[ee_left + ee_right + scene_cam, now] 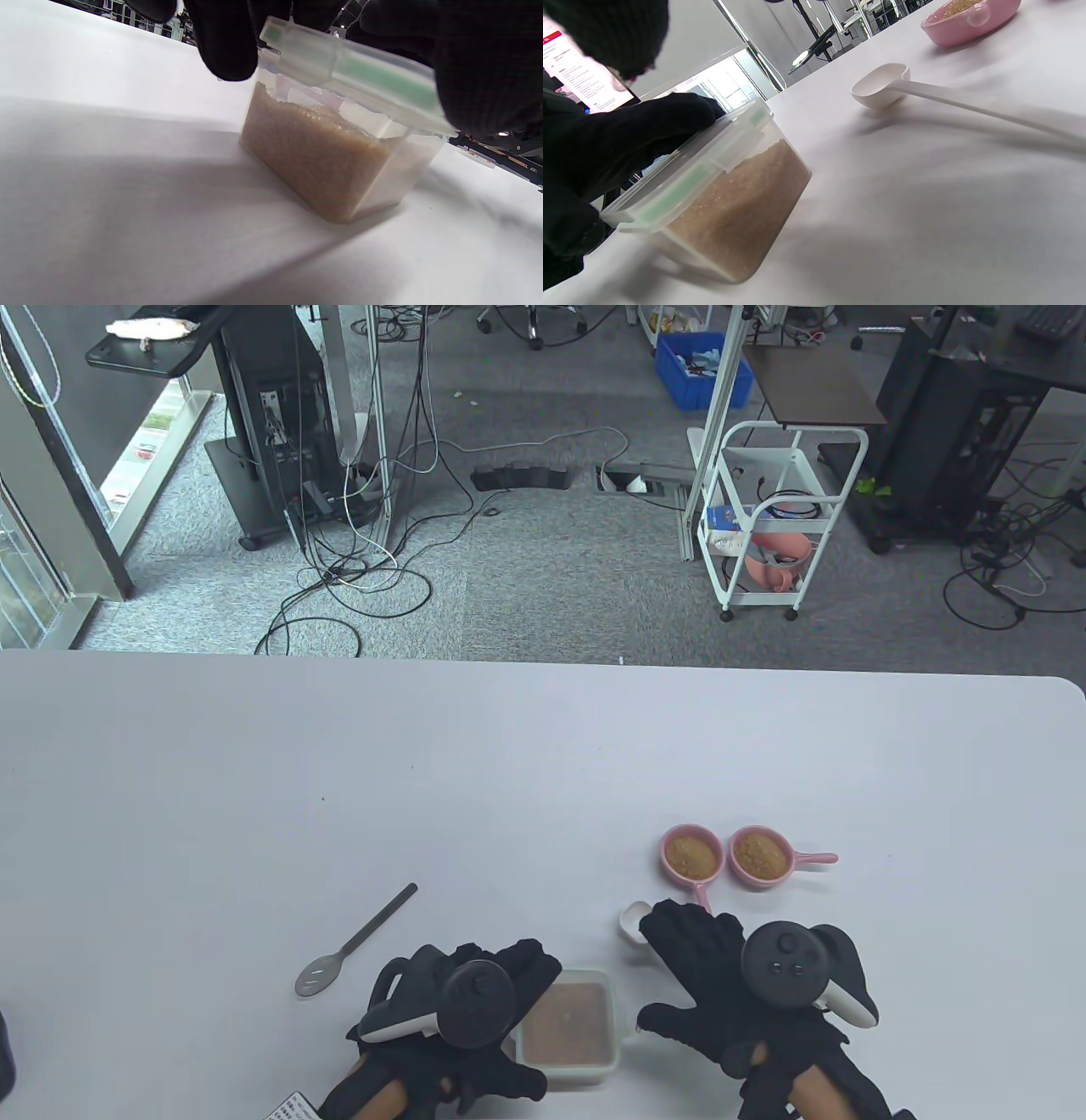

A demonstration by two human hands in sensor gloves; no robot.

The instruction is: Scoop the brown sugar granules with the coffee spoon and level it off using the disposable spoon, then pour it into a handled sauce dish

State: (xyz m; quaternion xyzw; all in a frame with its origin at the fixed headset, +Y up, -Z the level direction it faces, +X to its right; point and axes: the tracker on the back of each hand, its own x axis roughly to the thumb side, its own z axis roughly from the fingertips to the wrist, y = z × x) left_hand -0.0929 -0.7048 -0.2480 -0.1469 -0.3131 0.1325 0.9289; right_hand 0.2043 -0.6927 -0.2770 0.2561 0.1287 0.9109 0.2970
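A clear plastic box of brown sugar point(567, 1027) stands near the front edge, its see-through lid point(360, 80) lying on top. My left hand point(528, 984) holds the box's left side, fingers point(225, 46) curled over the lid's edge. The white disposable spoon point(635, 920) lies on the table; my right hand point(679, 976) is spread flat above its handle, fingers straight. The spoon's bowl point(880, 87) is empty. The metal coffee spoon point(356, 942) lies alone to the left. Two pink handled sauce dishes point(691, 855) point(761, 855) hold brown sugar.
The white table point(339, 780) stretches wide behind and left of the objects. A printed card point(293, 1107) pokes in at the front edge by my left wrist. Beyond the table's far edge are floor cables and a white cart point(776, 517).
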